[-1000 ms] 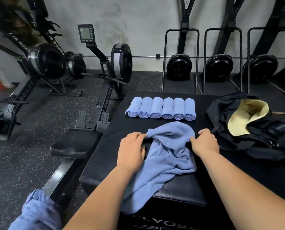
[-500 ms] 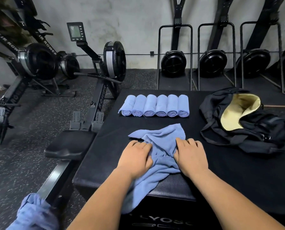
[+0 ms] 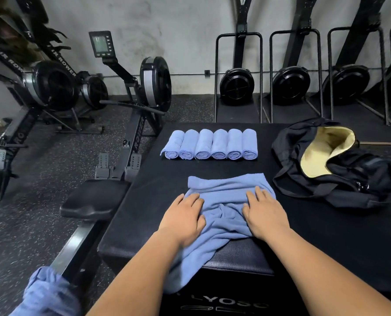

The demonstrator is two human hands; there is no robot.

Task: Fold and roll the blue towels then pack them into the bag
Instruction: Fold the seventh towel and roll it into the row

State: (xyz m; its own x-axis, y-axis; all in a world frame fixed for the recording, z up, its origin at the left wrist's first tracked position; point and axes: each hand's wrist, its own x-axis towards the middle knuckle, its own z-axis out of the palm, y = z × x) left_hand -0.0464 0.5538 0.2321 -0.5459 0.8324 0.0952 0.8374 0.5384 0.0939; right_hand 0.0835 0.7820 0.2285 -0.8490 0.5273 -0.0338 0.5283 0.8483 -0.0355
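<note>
Pressing flat, palms down: left hand and right hand, fingers spread, gripping nothing, resting on a crumpled blue towel at the near edge of the black box, its tail hanging over at 6 o'clock. Looking soft, light and limp, likely best pinched at its far corners. Lying at 12 o'clock: six rolled towels; at 2 o'clock, the open bag.

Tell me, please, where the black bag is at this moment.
In the head view, the black bag lies open on the right side of the black box, right of the row of rolled towels and beyond the right hand.
</note>
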